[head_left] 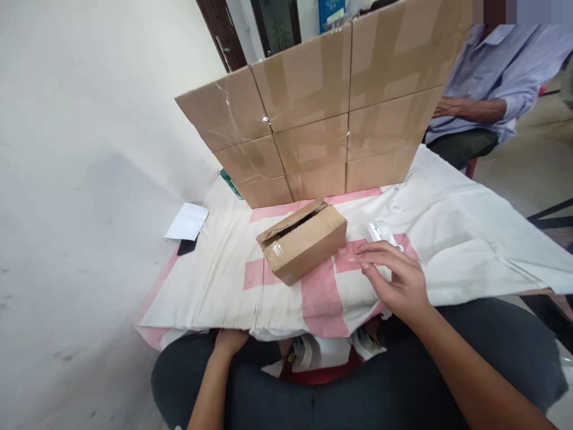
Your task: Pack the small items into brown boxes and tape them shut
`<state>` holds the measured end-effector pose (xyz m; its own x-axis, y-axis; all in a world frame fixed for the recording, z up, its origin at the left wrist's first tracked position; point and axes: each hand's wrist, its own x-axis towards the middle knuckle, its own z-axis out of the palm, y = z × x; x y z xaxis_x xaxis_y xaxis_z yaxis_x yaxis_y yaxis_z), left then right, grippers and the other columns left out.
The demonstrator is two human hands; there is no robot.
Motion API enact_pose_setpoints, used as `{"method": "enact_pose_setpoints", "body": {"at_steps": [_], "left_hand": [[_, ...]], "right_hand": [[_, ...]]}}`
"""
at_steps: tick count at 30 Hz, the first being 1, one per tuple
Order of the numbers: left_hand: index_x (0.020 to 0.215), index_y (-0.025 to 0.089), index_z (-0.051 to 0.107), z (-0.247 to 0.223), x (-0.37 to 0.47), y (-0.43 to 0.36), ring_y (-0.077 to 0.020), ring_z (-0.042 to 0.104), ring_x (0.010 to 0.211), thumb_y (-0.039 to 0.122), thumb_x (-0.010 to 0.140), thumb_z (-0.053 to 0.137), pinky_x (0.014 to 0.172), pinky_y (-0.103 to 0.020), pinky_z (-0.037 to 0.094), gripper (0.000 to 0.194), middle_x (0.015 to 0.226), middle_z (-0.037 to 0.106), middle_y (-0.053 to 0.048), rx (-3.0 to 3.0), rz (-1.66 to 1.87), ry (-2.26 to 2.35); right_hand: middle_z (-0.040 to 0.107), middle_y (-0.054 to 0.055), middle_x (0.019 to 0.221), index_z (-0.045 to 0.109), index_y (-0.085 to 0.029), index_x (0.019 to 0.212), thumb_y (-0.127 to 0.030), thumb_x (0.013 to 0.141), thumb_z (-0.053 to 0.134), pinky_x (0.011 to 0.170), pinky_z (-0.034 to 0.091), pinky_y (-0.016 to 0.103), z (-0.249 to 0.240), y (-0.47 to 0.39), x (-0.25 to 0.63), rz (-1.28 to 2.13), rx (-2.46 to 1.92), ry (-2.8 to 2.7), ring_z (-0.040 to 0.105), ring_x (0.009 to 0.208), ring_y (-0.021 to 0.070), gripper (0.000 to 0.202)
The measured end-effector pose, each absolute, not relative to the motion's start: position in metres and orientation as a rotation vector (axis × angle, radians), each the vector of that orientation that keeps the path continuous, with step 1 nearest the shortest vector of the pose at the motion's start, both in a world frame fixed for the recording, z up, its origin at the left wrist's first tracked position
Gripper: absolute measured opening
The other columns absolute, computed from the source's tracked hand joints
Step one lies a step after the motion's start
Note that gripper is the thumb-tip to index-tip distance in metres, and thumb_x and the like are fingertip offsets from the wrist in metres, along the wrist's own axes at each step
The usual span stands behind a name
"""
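A small brown cardboard box (308, 246) lies at a slant on the white and pink tablecloth (224, 280), its top flaps parted along a dark gap. To its right, a small white, partly clear item (378, 232) rests on the cloth. My right hand (396, 278) hovers just in front of that item, fingers apart and slightly bent, holding nothing. Down at the table's front edge is my left hand (231, 341), resting by my thigh, its fingers hidden under the cloth's edge.
Behind the box a tall panel of taped cardboard (313, 119) stands upright. White paper (187, 221) lies over a dark flat object (188, 246) at the left, near the wall. A green item (230, 184) pokes out beside the panel. A seated person (501, 89) is at the right.
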<state>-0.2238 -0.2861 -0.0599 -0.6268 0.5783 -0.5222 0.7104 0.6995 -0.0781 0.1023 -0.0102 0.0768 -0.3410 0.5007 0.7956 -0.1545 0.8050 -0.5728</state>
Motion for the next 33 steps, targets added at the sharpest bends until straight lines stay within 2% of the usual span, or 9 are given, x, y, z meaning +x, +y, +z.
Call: {"method": "enact_pose_setpoints", "body": {"at_steps": [5,11,14,17,19,22,23,26,33], "left_hand": [[0.127,0.021,0.072,-0.058,-0.199,-0.287,-0.0420,0.054,0.138,0.040,0.085,0.054,0.115,-0.060,0.035,0.050,0.140,0.066,-0.015,1.073,-0.352,2.191],[0.125,0.035,0.072,-0.002,-0.128,-0.281,-0.0222,0.069,0.119,0.049,0.089,0.058,0.104,-0.031,0.050,0.041,0.128,0.074,0.004,1.310,0.059,1.664],[0.120,0.027,0.074,0.050,-0.121,-0.253,-0.0224,0.069,0.113,0.049,0.092,0.060,0.101,-0.032,0.051,0.038,0.121,0.076,-0.002,1.427,0.599,1.463],[0.101,0.020,0.074,0.093,-0.143,-0.213,-0.0233,0.068,0.099,0.049,0.093,0.059,0.092,-0.036,0.053,0.033,0.101,0.075,-0.008,1.681,1.070,1.754],[0.114,0.020,0.069,0.103,-0.163,-0.184,-0.0298,0.062,0.114,0.055,0.085,0.068,0.102,-0.045,0.049,0.046,0.117,0.068,-0.013,1.894,1.220,1.970],[0.146,0.020,0.046,0.090,-0.184,-0.147,-0.0412,0.043,0.139,0.070,0.069,0.078,0.113,-0.060,0.038,0.097,0.149,0.046,-0.021,2.103,1.184,2.085],[0.150,0.019,0.038,0.081,-0.186,-0.138,-0.0422,0.040,0.142,0.071,0.068,0.078,0.114,-0.061,0.037,0.105,0.152,0.042,-0.022,2.136,1.172,2.074],[0.150,0.018,0.031,0.051,-0.178,-0.129,-0.0406,0.037,0.144,0.063,0.075,0.076,0.114,-0.060,0.038,0.099,0.150,0.045,-0.022,2.153,1.267,2.063],[0.137,0.021,0.041,0.030,-0.154,-0.157,-0.0365,0.047,0.136,0.055,0.075,0.080,0.111,-0.057,0.043,0.080,0.140,0.055,-0.017,2.179,1.542,1.983]], "right_hand": [[0.074,0.008,0.101,0.072,-0.025,0.100,-0.005,0.090,0.062,0.077,0.061,0.039,0.092,-0.020,0.107,0.622,-0.175,-1.780,0.072,0.094,0.0229,0.024],[0.070,0.004,0.089,0.069,-0.020,0.101,-0.020,0.097,0.061,0.063,0.054,0.029,0.072,-0.005,0.101,0.637,-0.336,-1.838,0.065,0.069,0.0150,0.009],[0.069,0.003,0.085,0.068,-0.019,0.101,-0.025,0.099,0.059,0.058,0.052,0.026,0.061,0.000,0.092,0.643,-0.400,-1.893,0.063,0.063,0.0132,0.011],[0.070,0.004,0.087,0.068,-0.019,0.103,-0.024,0.099,0.059,0.061,0.052,0.026,0.060,0.000,0.082,0.596,-0.375,-1.974,0.065,0.067,0.0140,0.011],[0.071,0.005,0.091,0.067,-0.020,0.104,-0.023,0.099,0.059,0.064,0.053,0.027,0.068,-0.002,0.074,0.562,-0.333,-2.037,0.066,0.072,0.0152,0.010],[0.072,0.005,0.096,0.066,-0.022,0.106,-0.024,0.099,0.060,0.067,0.053,0.029,0.092,-0.005,0.058,0.518,-0.293,-2.135,0.066,0.078,0.0171,0.010],[0.071,0.006,0.096,0.066,-0.023,0.107,-0.024,0.099,0.059,0.068,0.053,0.030,0.102,-0.006,0.052,0.510,-0.282,-2.170,0.065,0.078,0.0173,0.010],[0.070,0.006,0.096,0.065,-0.024,0.108,-0.026,0.101,0.057,0.071,0.052,0.032,0.127,-0.007,0.030,0.498,-0.240,-2.249,0.063,0.075,0.0171,0.012],[0.071,0.005,0.095,0.067,-0.024,0.104,-0.031,0.102,0.055,0.072,0.053,0.033,0.111,-0.013,-0.015,0.599,-0.273,-2.208,0.064,0.077,0.0183,0.014]]}}
